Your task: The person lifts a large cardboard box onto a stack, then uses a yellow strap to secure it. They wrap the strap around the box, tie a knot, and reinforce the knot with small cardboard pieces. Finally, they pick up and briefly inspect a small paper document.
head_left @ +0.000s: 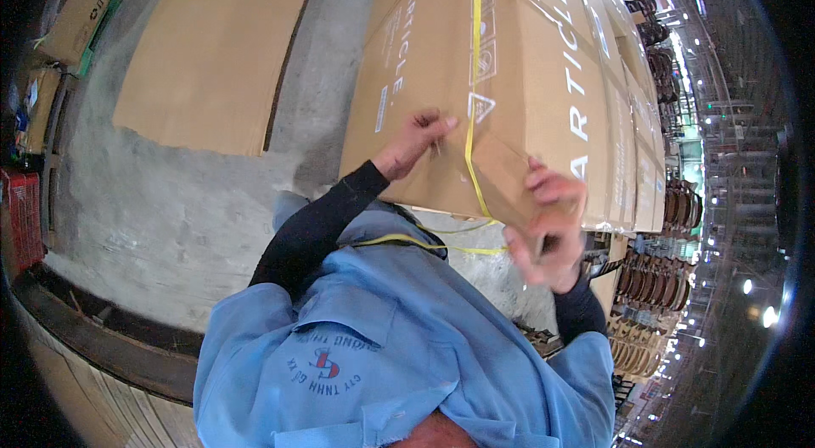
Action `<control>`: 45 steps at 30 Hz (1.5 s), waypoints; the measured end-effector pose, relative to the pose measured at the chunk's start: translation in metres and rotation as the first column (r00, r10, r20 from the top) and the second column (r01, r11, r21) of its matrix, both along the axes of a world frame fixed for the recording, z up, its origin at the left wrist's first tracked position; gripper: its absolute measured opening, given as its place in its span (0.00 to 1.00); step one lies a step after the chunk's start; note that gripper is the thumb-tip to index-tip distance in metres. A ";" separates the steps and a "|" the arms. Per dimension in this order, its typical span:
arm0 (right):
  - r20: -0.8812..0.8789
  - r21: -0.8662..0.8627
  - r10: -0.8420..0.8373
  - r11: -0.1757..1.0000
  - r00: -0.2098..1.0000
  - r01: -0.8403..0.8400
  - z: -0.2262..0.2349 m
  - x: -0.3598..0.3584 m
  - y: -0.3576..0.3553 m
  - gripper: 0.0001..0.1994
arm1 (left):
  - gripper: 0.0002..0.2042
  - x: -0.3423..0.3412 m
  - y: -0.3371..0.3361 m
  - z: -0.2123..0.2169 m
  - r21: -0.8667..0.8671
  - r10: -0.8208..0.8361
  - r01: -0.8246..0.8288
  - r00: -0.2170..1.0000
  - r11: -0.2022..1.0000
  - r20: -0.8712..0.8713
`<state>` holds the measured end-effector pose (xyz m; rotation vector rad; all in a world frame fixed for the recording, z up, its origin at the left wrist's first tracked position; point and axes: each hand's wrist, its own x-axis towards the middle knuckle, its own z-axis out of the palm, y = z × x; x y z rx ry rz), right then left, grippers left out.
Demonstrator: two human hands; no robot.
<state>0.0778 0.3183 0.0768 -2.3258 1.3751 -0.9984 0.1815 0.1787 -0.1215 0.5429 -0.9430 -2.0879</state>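
Note:
A large brown cardboard carton (pixel 424 49) with white print stands in front of me. A yellow strap (pixel 477 32) runs down over it, bends at its near edge and trails loosely toward my waist. My right hand (pixel 552 223), blurred by motion, grips a small folded cardboard piece (pixel 503 166) at the carton's near edge, right beside the strap. Just left of the strap is my left hand (pixel 418 141), its fingers curled and its thumb reaching toward the strap. Whatever lies between those fingers is too blurred to make out.
A flat cardboard sheet (pixel 216 58) lies on the grey concrete floor (pixel 170 219) to the left. More cartons (pixel 624 134) adjoin on the right, with stacked curved brown parts (pixel 654 287) beyond. A red crate (pixel 24 215) stands far left.

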 end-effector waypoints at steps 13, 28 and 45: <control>0.092 0.204 0.383 0.896 0.919 -0.394 0.026 -0.055 -0.014 0.15 | 0.14 0.015 0.076 0.010 0.096 0.480 -0.491 0.870 0.866 0.113; 0.162 0.414 0.652 0.636 0.741 -0.651 0.039 -0.061 -0.068 0.17 | 0.20 -0.012 0.163 -0.011 0.209 0.525 -0.540 0.841 0.815 0.129; -0.412 0.018 0.416 0.893 0.811 -0.449 0.124 -0.064 -0.050 0.40 | 0.14 0.107 0.186 -0.030 -0.247 0.826 -0.823 0.392 0.511 0.405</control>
